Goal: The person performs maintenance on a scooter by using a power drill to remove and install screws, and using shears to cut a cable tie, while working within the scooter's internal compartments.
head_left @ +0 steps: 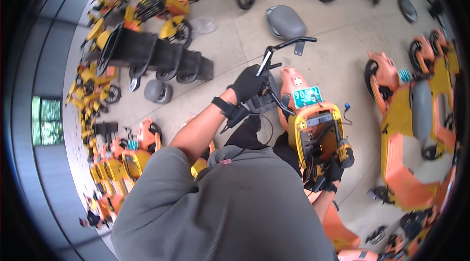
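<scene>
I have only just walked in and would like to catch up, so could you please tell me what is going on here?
A person in a grey shirt is standing over an orange-and-yellow scooter whose compartment is open. Their gloved left hand grips a black bent-bar piece, and the gloved right hand holds a power drill beside the compartment. A grey seat lies on the floor ahead, with more scooters around.

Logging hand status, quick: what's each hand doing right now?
Left hand: closed, holding the black handlebar.
Right hand: closed, holding the yellow-and-black power drill.
</scene>
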The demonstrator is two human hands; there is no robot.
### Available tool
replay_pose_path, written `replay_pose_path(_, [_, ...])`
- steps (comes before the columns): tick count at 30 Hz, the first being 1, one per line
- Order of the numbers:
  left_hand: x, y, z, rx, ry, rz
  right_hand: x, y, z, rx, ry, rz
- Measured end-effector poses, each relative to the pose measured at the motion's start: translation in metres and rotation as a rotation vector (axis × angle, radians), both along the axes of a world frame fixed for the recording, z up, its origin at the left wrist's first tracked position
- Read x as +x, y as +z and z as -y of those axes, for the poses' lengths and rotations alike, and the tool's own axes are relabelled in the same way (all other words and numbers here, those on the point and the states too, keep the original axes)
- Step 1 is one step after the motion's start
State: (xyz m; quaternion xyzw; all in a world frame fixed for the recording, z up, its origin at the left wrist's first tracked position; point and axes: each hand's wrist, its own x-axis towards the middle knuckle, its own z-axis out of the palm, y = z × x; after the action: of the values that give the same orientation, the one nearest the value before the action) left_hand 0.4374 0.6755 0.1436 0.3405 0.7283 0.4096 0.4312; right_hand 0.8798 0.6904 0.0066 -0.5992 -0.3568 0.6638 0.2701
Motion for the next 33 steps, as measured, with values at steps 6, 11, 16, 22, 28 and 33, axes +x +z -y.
replay_pose_path(6, [-0.058, -0.063, 0.119, -0.158, 0.500, -0.004, 0.014, -0.054, -0.026, -0.098, 0.165, 0.078])
replay_pose_path(11, [-0.121, -0.142, 0.252, -0.614, -0.083, -0.946, -0.040, 0.003, -0.027, -0.048, 0.332, 0.177])
replay_pose_path(16, [-0.151, -0.172, 0.350, -0.743, 0.161, -0.756, -0.111, 0.043, -0.010, 0.049, 0.461, 0.253])
replay_pose_path(22, [-0.180, -0.217, 0.393, -0.530, 0.918, 0.046, -0.180, 0.075, 0.024, 0.116, 0.554, 0.319])
replay_pose_path(28, [-0.207, -0.194, 0.389, -0.350, 1.183, 0.509, -0.233, 0.108, 0.054, 0.145, 0.624, 0.374])
replay_pose_path(33, [-0.245, -0.244, 0.403, -0.487, 1.307, 0.532, -0.246, 0.132, 0.076, 0.088, 0.592, 0.467])
